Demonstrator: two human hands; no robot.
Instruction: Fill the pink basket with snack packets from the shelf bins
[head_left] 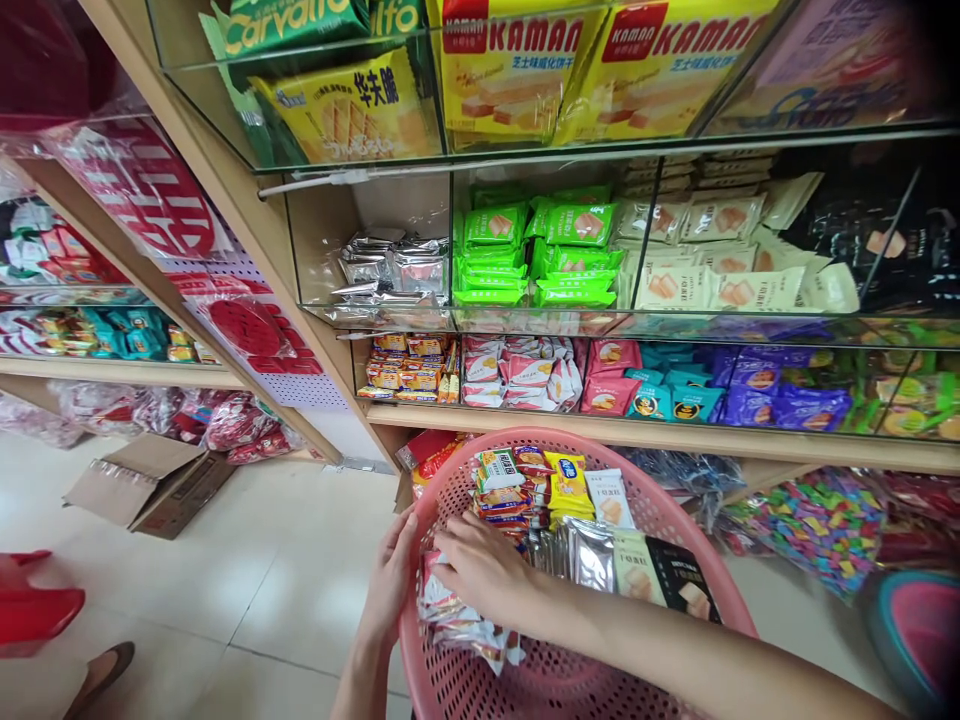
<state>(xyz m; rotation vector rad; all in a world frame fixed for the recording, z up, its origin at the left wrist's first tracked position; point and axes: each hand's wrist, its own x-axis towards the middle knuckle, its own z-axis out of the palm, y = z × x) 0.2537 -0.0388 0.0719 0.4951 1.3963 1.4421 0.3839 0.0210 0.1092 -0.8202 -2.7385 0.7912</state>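
Observation:
A pink perforated plastic basket (660,510) sits low in front of me, filled with small snack packets: yellow, silver, cream and black ones. My left hand (391,580) grips the basket's left rim. My right hand (484,565) reaches inside, with its fingers resting on red-and-white snack packets (450,625) at the basket's left side. Whether it holds one is unclear.
Glass-fronted shelves (525,325) ahead hold silver, green, cream, pink, teal and purple packets. An open cardboard box (150,485) lies on the tiled floor at left. A red object (34,605) and someone's sandalled foot (101,675) sit bottom left. Bags of coloured sweets (817,520) are on the right.

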